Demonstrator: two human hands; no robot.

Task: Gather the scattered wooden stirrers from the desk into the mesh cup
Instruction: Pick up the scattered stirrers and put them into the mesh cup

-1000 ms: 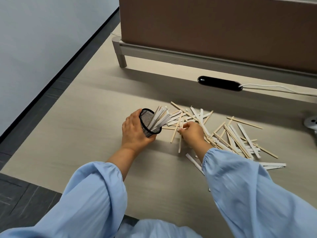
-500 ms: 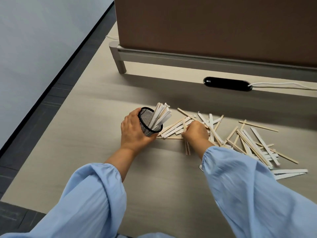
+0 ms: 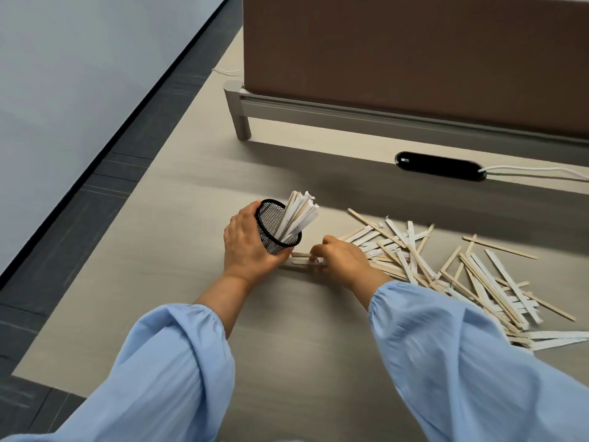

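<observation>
My left hand [image 3: 247, 247] grips the black mesh cup [image 3: 273, 229], tilted to the right, with several stirrers [image 3: 298, 218] sticking out of its mouth. Just right of the cup, my right hand [image 3: 342, 258] pinches a few stirrers [image 3: 301, 259] that lie flat on the beige desk [image 3: 178, 237], their ends pointing toward the cup's base. A large scattered pile of wooden and paper-wrapped stirrers [image 3: 446, 269] spreads to the right of that hand, partly hidden by my blue sleeve.
A brown partition panel [image 3: 414, 55] on a grey metal rail with a leg [image 3: 242, 122] stands at the back. A black cable grommet [image 3: 439, 165] with a white cord sits behind the pile. The desk's left edge drops to dark floor.
My right hand slid left out of the pile, dragging a few stirrers toward the cup. The cup in my left hand turned more upright. The camera moved closer and lower.
</observation>
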